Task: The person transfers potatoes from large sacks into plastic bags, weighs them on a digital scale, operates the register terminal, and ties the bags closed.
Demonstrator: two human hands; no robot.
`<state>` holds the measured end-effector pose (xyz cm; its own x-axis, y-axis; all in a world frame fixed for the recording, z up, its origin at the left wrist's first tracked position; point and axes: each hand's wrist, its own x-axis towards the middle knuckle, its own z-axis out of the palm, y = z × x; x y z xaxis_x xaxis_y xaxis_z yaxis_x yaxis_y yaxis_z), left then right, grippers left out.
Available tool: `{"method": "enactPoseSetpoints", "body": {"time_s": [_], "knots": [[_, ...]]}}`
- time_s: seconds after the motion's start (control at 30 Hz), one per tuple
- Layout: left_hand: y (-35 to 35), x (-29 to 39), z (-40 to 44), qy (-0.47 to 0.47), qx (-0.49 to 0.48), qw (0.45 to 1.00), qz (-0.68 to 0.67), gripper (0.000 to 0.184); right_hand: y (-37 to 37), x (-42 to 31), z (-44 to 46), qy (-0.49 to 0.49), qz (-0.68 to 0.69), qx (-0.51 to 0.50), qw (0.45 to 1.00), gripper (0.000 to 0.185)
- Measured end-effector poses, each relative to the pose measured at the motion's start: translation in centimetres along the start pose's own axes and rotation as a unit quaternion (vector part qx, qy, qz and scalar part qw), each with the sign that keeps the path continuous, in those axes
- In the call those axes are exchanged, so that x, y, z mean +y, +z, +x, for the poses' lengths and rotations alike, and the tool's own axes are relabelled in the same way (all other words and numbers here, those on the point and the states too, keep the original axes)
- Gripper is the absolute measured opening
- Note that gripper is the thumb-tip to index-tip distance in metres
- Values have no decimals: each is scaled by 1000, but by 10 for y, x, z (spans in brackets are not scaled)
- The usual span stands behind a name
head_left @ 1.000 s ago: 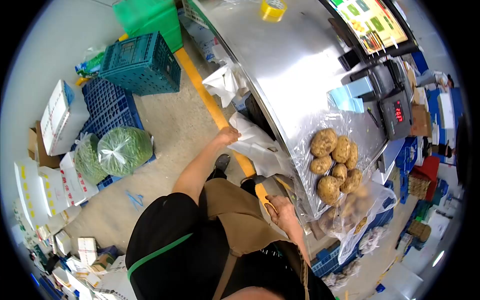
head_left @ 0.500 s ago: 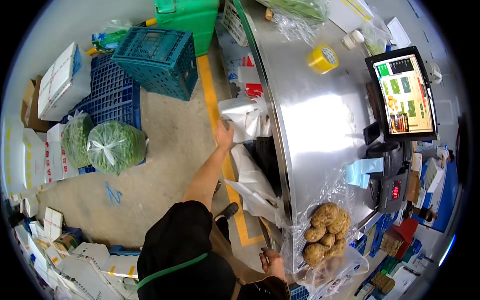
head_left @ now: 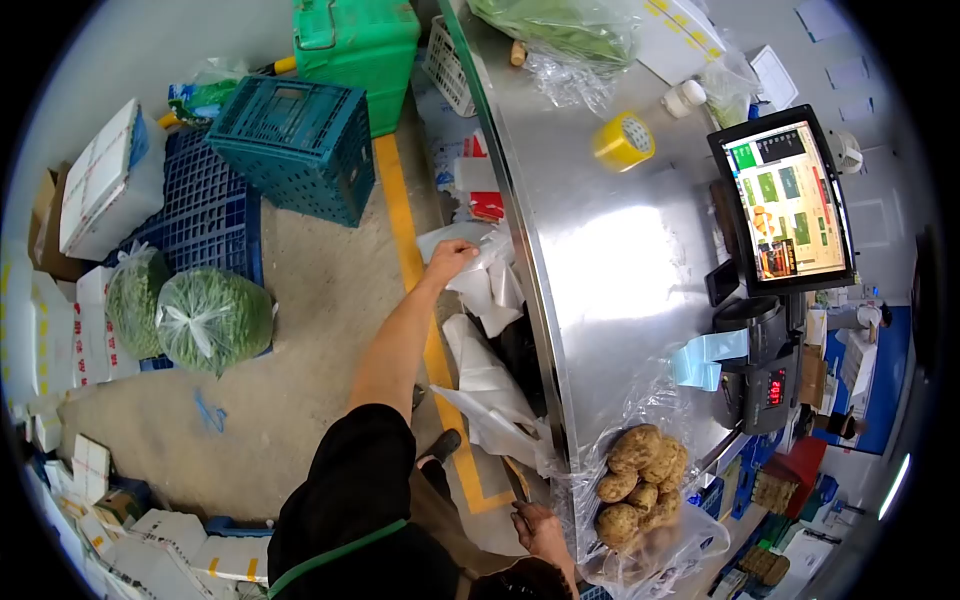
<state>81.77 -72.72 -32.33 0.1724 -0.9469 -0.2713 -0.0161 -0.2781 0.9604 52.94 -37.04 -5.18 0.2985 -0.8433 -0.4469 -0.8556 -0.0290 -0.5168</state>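
Observation:
My left hand (head_left: 452, 262) reaches below the steel table's edge, fingers pinched on a white plastic bag (head_left: 490, 285) in a bunch of bags. More white plastic (head_left: 490, 385) hangs below it. My right hand (head_left: 540, 530) is low beside the table, near its corner, with fingers curled; what it holds is hidden. Several potatoes (head_left: 635, 450) lie on clear plastic on the steel table (head_left: 600, 220), partly in a clear bag (head_left: 665, 560) at its near edge.
A scale (head_left: 765, 390), a screen (head_left: 785, 200), blue paper (head_left: 708, 358) and yellow tape (head_left: 624, 142) are on the table. At left are a teal crate (head_left: 290, 150), a green bin (head_left: 355, 60), bagged greens (head_left: 215, 315) and a blue pallet (head_left: 205, 200). People stand far right.
The view has turned and shifted. My left hand has moved from the lower white plastic to the upper bunch of bags. The orange handle seen earlier in my right hand no longer shows.

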Motion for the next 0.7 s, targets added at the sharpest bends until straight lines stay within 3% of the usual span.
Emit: {"method": "enactPoseSetpoints", "body": {"time_s": [0.1, 0.2, 0.3, 0.4, 0.53, 0.7], "knots": [[-9, -6, 7, 2, 44, 997, -57, 21, 0, 6, -4, -18, -12, 27, 999, 19], [-32, 46, 13, 129, 67, 988, 52, 21, -9, -1, -2, -11, -20, 14, 1000, 19], [-47, 70, 8, 252, 49, 935, 245, 23, 0, 0, -1, -31, -30, 11, 999, 20], [-83, 76, -20, 199, -77, 930, 297, 25, -5, -11, 13, -90, -33, 43, 994, 22], [-84, 96, -37, 237, -52, 919, 312, 28, -18, -35, 27, -123, 2, 47, 991, 18], [-105, 137, -36, 251, -90, 834, 482, 26, -11, -39, 39, -194, 79, 119, 971, 22]]}}
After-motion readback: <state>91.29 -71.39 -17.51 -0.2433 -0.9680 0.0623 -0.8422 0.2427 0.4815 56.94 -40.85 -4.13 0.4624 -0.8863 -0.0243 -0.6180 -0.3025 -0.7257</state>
